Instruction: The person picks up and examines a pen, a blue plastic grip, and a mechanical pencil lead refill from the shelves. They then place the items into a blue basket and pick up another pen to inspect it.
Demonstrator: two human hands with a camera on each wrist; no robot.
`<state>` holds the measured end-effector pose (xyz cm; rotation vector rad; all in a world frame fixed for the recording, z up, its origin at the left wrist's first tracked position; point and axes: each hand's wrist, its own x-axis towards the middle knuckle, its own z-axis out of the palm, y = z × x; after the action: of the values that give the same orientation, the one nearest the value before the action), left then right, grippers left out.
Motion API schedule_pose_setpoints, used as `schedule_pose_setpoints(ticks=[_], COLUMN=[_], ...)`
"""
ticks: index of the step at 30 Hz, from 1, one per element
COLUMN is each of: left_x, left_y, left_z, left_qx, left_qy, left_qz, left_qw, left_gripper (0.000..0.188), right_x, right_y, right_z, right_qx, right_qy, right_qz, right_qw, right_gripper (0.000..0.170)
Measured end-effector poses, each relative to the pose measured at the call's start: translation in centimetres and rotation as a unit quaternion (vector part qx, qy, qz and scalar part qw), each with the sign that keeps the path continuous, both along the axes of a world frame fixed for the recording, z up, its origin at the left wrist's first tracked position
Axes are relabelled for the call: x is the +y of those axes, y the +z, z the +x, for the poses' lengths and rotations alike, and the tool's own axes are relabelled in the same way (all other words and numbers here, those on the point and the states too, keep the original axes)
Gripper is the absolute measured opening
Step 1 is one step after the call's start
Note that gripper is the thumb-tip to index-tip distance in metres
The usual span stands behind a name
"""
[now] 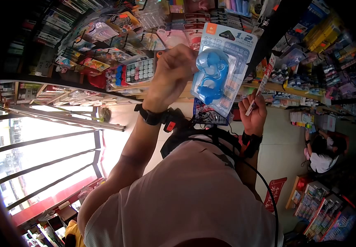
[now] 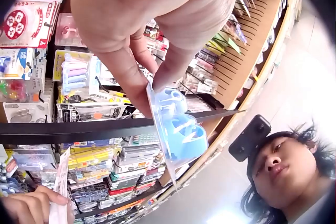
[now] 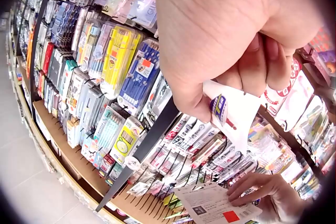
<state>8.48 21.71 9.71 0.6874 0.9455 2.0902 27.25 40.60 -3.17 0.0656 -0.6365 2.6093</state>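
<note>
My left hand pinches the edge of a blister pack of blue pencil grips, its printed front facing up in the head view. The left wrist view shows the pack nearly edge-on, with the blue plastic bulging from one side. My right hand grips a thin white-and-red card pack, turned edge-on. In the right wrist view thumb and fingers pinch this card pack, which bears a small blue and yellow logo. A red sticker marks the back of the pencil-grip pack.
Racks of hanging stationery packs line the wall ahead. Yellow and blue pencil packs hang on hooks, and a dark rail runs across. A person is at the right, near a low rack. Windows stand at left.
</note>
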Motion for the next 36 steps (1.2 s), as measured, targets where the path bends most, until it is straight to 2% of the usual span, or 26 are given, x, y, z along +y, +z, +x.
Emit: schedule_pose_setpoints(ticks=[2, 5, 6, 8, 24, 27, 29, 36], left_x=[-0.1, 0.0, 0.1, 0.1, -0.1, -0.1, -0.1, 0.0], left_y=[-1.0, -0.9, -0.5, 0.5, 0.5, 0.7, 0.7, 1.4], left_z=[-0.8, -0.6, -0.3, 0.5, 0.4, 0.4, 0.4, 0.9], left_qx=[-0.017, -0.038, -0.038, -0.033, 0.020, 0.023, 0.044, 0.085], left_qy=[-0.064, -0.083, -0.083, -0.025, -0.043, -0.041, -0.056, -0.022], left_qz=[0.072, 0.091, 0.091, 0.015, 0.052, 0.045, 0.067, 0.039], left_qw=[0.995, 0.992, 0.992, 0.999, 0.998, 0.998, 0.995, 0.995], left_gripper=[0.031, 0.034, 0.034, 0.016, 0.024, 0.026, 0.028, 0.028], right_x=[0.0, -0.1, -0.1, 0.0, -0.1, 0.0, 0.2, 0.4], right_y=[0.0, 0.2, 0.2, 0.2, 0.5, 0.5, -0.1, -0.1], right_z=[0.0, 0.1, 0.1, 0.1, 0.0, -0.1, 0.0, -0.2], right_qx=[-0.002, -0.013, -0.013, -0.012, -0.026, -0.009, 0.020, 0.032], right_qy=[-0.002, -0.009, -0.009, 0.000, -0.001, 0.006, 0.028, 0.047], right_qz=[-0.003, -0.003, -0.003, 0.001, -0.012, -0.009, -0.018, -0.020], right_qw=[1.000, 1.000, 1.000, 1.000, 1.000, 1.000, 0.999, 0.998], right_gripper=[0.014, 0.015, 0.015, 0.016, 0.016, 0.015, 0.009, 0.009])
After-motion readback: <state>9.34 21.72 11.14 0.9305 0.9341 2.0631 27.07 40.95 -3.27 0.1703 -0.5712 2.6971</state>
